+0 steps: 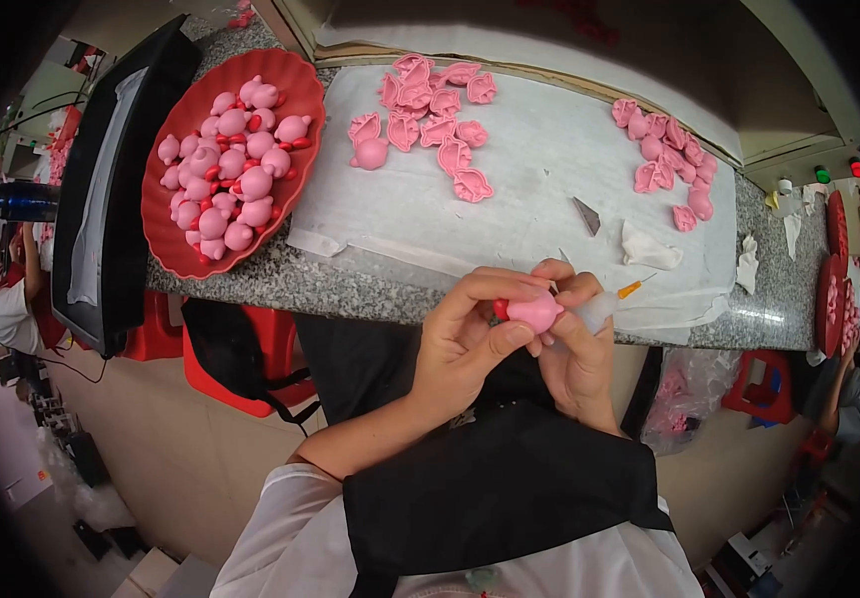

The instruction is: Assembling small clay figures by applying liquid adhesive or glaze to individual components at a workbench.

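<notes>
My left hand [470, 334] pinches a small pink pig figure [534, 312] with a red part at its left side, held just in front of the counter edge. My right hand [574, 344] touches the same figure from the right and grips a small translucent squeeze bottle [599, 307] with an orange nozzle pointing up to the right. Both hands hover over my black apron, below the granite counter [370, 289].
A red oval tray [295, 75] at the left holds several finished pink pigs with red parts. On a white sheet [539, 159] lie pink shell halves [440, 120] and a second pink pile [669, 154]. A black tray [111, 179] stands at far left. Other people sit at both sides.
</notes>
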